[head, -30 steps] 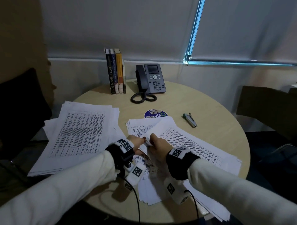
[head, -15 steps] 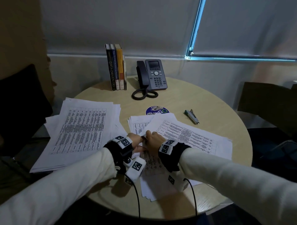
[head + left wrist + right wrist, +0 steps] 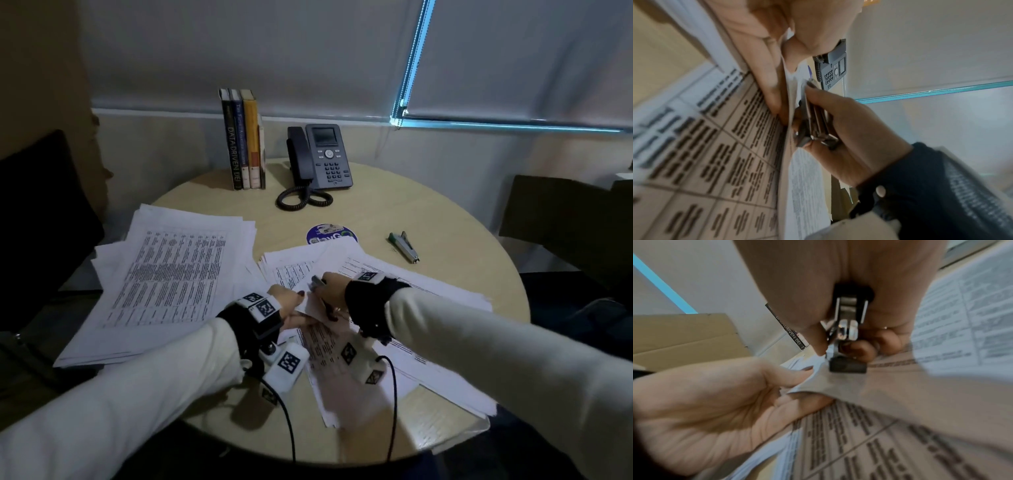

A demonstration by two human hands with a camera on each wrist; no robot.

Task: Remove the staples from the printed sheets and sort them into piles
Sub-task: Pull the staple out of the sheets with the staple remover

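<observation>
Round table (image 3: 394, 212) filled mid-frame in the head view, papers across its near half. Largest item: a broad pile of printed sheets (image 3: 164, 284) at left of frame, loosely squared, top page a dense table; judged to be sheets already freed and sorted, though no staples could be made out either way. A second, messier spread of sheets (image 3: 428, 301) ran from centre to lower right, fanned and overlapping, apparently the lot not yet worked through. So the job looked partway along, one pile built, a good deal remaining. At centre both hands met over a corner of the set in hand (image 3: 838, 382). Left hand (image 3: 287, 301) pinched that lifted corner between thumb and fingers, steadying it. Right hand (image 3: 330, 291) was curled round a metal staple remover (image 3: 846, 331), its tip down on the paper edge just beside the left thumb; whether a staple was caught in it could not be told. A second small tool, a stapler (image 3: 404, 247), lay unused at right of centre. Books (image 3: 244, 140), desk phone (image 3: 320, 159) and a round sticker (image 3: 329, 233) sat toward the top of the table.
</observation>
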